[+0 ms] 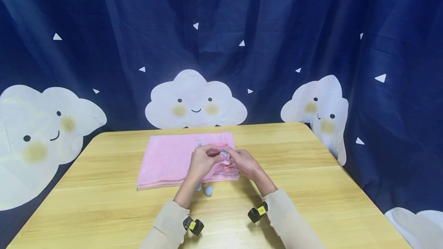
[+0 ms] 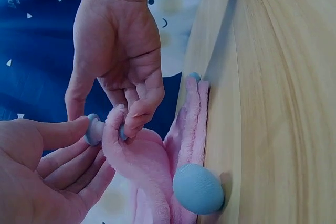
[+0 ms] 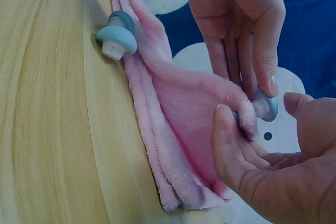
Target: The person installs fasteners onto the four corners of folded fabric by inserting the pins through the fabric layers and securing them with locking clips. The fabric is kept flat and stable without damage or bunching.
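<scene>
A folded pink fleece blanket [image 1: 169, 156] lies on the table, its near right corner lifted. At that corner sits a light-blue mushroom-shaped quilt clip [image 3: 266, 106], with a cap on one side of the fabric and a blue part on the other. My left hand [image 1: 202, 161] pinches the cap between thumb and fingers. Opposite it, my right hand [image 1: 244, 162] holds the clip's other part against the blanket edge with curled fingers, its thumb close by the cap. The fingers partly hide the clip.
Near the blanket's front edge more blue clips [image 1: 209, 191] rest on the wooden table [image 1: 297, 203]. Another small blue clip [image 1: 199, 143] shows on the blanket behind my left hand. A dark blue curtain [image 1: 221, 49] with clouds hangs behind the table.
</scene>
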Action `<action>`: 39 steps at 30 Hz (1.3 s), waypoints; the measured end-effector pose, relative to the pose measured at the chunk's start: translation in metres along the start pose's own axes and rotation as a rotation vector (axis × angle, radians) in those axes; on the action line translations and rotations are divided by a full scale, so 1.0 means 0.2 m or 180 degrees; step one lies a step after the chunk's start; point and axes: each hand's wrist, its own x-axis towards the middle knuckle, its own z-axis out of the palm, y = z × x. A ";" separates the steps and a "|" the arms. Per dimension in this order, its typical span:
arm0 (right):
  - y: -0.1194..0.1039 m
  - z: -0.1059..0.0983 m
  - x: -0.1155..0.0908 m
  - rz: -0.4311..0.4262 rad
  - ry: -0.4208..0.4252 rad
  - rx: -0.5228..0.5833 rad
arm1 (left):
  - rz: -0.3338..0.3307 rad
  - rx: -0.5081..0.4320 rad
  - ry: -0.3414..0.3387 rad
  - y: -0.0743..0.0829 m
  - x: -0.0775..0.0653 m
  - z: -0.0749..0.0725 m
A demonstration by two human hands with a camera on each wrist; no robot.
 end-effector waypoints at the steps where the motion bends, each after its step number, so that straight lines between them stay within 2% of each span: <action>1: 0.00 0.00 0.00 -0.0003 0.0010 -0.0026 | 0.0007 0.0007 0.0003 0.00 0.00 0.00; 15: 0.01 0.00 0.00 0.0033 0.0047 -0.0101 | 0.0045 0.0033 -0.0027 0.01 0.00 0.00; 23: 0.01 -0.01 0.00 -0.0044 0.0075 0.0095 | 0.0007 0.0187 -0.0081 0.01 0.00 0.00; 29: 0.00 -0.01 0.00 -0.0058 0.0052 0.0142 | -0.0018 0.0197 -0.0103 0.00 0.00 0.00; 34: 0.00 -0.01 0.00 -0.0034 0.0051 0.0273 | -0.0107 0.0127 -0.0232 0.00 0.00 0.00; 36: 0.00 -0.01 0.00 -0.0019 0.0070 0.0295 | -0.0143 0.0181 -0.0269 0.00 0.00 -0.01; 39: 0.00 -0.02 0.00 0.0005 0.0100 0.0261 | -0.0146 0.0423 -0.0288 0.00 -0.01 -0.01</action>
